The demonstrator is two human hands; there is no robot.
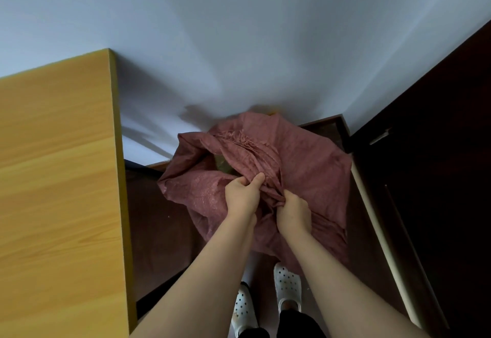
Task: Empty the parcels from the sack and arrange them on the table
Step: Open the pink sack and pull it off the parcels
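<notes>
On floor [159, 231] beside light wooden tabletop [53, 178], crumpled reddish woven sack [313, 167] sits; left grip [243, 194], right grip [293, 212] both pinch bunched mouth fabric, likely spreading opening to reach parcels, not clearly seen inside.

Interior of a home, seen in the corner of a small room. A plain pale painted wall [239, 32] meets a dark brown floor [159, 231] along a dark brown baseboard [324, 119]. A light wood-grain laminate table [53, 178] occupies the left. A dark brown wooden door [438, 151] with a small metal fitting [380, 137] fills the right. White perforated clog slippers [288, 287] on the person's feet indicate indoor domestic wear.
</notes>
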